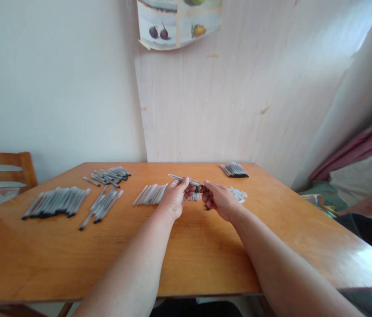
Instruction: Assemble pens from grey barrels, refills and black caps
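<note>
A slim pen (175,177) is held above the middle of the wooden table, tilted slightly down to the right. My left hand (176,196) is closed around its barrel. At the pen's dark right end, the fingers of my right hand (218,199) are pinched; what small part they grip is hidden. Beside my left hand lies a row of clear pen barrels (150,194) without black ends. Partly behind my hands are small dark-and-clear parts (193,195), and by my right hand sits a heap of small whitish pieces (238,194).
Black-ended pens lie in a large row (57,201) at left, a loose bunch (102,204) beside it, a back-left heap (109,175) and a back-right bundle (234,169). The table (199,255) meets the wall behind. A wooden chair (4,165) stands left, a black bin (366,231) right.
</note>
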The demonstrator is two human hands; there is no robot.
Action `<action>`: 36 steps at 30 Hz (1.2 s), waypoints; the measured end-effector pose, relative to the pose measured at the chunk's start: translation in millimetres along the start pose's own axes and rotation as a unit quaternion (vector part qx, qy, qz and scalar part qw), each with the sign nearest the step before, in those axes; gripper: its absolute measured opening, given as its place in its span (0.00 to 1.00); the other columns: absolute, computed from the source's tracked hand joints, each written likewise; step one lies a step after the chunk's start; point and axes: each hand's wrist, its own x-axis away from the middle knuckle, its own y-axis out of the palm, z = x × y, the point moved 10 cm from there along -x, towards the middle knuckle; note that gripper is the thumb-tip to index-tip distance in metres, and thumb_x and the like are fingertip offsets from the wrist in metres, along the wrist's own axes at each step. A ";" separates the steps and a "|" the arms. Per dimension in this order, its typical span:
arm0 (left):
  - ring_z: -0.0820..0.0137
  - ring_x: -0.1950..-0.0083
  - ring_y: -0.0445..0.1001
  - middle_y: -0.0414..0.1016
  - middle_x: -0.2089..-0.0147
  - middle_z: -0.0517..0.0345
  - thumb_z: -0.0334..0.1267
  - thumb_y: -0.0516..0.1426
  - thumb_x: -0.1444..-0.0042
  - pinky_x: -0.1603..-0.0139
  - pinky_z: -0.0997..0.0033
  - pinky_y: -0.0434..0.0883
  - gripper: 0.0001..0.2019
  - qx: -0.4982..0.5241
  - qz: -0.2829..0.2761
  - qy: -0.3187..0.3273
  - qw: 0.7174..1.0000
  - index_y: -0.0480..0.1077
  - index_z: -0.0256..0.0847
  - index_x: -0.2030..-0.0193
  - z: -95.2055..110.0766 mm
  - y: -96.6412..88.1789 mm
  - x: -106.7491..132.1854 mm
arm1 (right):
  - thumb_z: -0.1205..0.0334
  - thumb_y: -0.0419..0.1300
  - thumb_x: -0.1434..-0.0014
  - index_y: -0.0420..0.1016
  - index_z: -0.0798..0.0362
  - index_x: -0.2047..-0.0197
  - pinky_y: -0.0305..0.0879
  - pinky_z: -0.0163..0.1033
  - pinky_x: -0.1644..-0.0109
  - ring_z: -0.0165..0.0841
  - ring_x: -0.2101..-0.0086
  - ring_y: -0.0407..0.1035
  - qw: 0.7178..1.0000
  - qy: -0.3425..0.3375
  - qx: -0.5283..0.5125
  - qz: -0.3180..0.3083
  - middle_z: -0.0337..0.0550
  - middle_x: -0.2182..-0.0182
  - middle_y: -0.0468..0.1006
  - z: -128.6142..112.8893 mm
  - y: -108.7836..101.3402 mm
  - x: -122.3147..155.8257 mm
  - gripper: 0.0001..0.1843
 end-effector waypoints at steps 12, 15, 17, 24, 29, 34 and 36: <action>0.73 0.69 0.75 0.77 0.67 0.52 0.41 0.64 0.52 0.68 0.76 0.70 0.12 0.001 0.005 -0.004 1.000 0.69 0.36 0.66 -0.6 -0.7 0.2 | 0.44 0.56 0.45 0.66 0.53 0.73 0.44 0.31 0.82 0.22 0.85 0.51 0.999 -0.035 0.014 -0.023 0.33 0.82 0.64 -7.4 6.9 3.3 0.19; 0.74 0.70 0.75 0.77 0.68 0.53 0.41 0.64 0.52 0.68 0.76 0.70 0.12 -0.002 0.012 -0.004 1.000 0.69 0.36 0.66 -0.9 -2.7 -0.7 | 0.45 0.57 0.46 0.64 0.52 0.74 0.46 0.31 0.82 0.22 0.84 0.52 0.997 -0.062 0.035 -0.016 0.33 0.82 0.65 -11.7 6.7 3.8 0.19; 0.75 0.71 0.74 0.76 0.70 0.54 0.41 0.64 0.52 0.68 0.76 0.70 0.12 -0.001 0.017 -0.003 1.000 0.69 0.36 0.67 -0.2 -3.9 -0.8 | 0.47 0.59 0.47 0.64 0.52 0.74 0.48 0.30 0.81 0.22 0.83 0.55 0.997 -0.072 0.038 -0.016 0.34 0.81 0.67 -13.3 7.4 4.3 0.17; 0.75 0.71 0.74 0.76 0.70 0.55 0.42 0.64 0.52 0.69 0.76 0.69 0.12 -0.006 0.024 0.001 1.000 0.69 0.36 0.67 2.4 -5.3 0.6 | 0.44 0.56 0.45 0.68 0.53 0.70 0.54 0.31 0.81 0.24 0.81 0.61 0.999 -0.034 0.014 -0.017 0.40 0.76 0.73 -5.8 6.2 2.4 0.18; 0.76 0.72 0.73 0.76 0.71 0.56 0.42 0.64 0.52 0.69 0.77 0.69 0.12 -0.014 0.027 0.008 1.000 0.69 0.36 0.68 2.4 -6.2 0.7 | 0.44 0.55 0.43 0.67 0.54 0.72 0.54 0.31 0.81 0.24 0.83 0.61 0.998 -0.022 0.041 -0.038 0.39 0.79 0.72 -1.9 8.4 1.9 0.20; 0.76 0.72 0.73 0.75 0.72 0.56 0.43 0.64 0.53 0.70 0.77 0.69 0.13 -0.013 0.034 0.003 0.999 0.69 0.36 0.68 1.3 -7.1 0.9 | 0.48 0.61 0.48 0.66 0.52 0.72 0.55 0.30 0.79 0.23 0.81 0.60 0.998 -0.052 0.038 -0.024 0.37 0.79 0.71 -7.6 6.5 2.5 0.16; 0.75 0.71 0.74 0.76 0.71 0.55 0.43 0.64 0.53 0.70 0.77 0.69 0.13 -0.014 0.030 0.002 0.999 0.69 0.36 0.68 0.9 -6.6 0.3 | 0.46 0.59 0.47 0.67 0.52 0.70 0.55 0.30 0.79 0.24 0.81 0.61 0.998 -0.045 0.030 -0.020 0.38 0.77 0.73 -6.4 5.6 2.1 0.17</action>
